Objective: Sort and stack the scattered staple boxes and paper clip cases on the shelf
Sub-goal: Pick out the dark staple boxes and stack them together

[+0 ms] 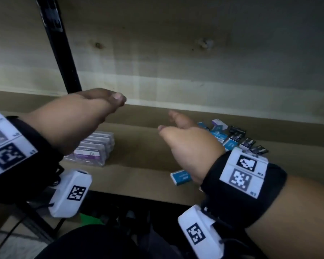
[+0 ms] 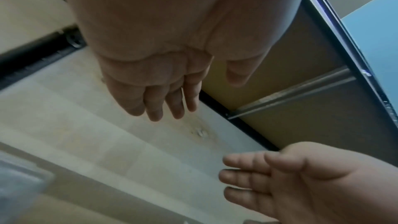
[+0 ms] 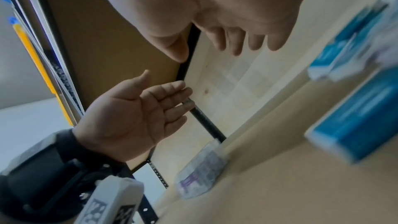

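Both hands hover above the brown shelf, palms facing each other, fingers straight, holding nothing. My left hand is raised over a stack of clear cases with purple labels, also visible as the blurred stack of clear cases. My right hand hangs just left of a scattered heap of blue staple boxes and small black packs. One blue box lies alone under the right wrist, near the shelf's front edge. In the wrist views the left hand and right hand show open fingers.
A black upright post rises behind the left hand. The pale wooden back wall closes the shelf at the rear. Bare shelf surface lies between the purple stack and the blue heap. Below the shelf edge it is dark, with cables.
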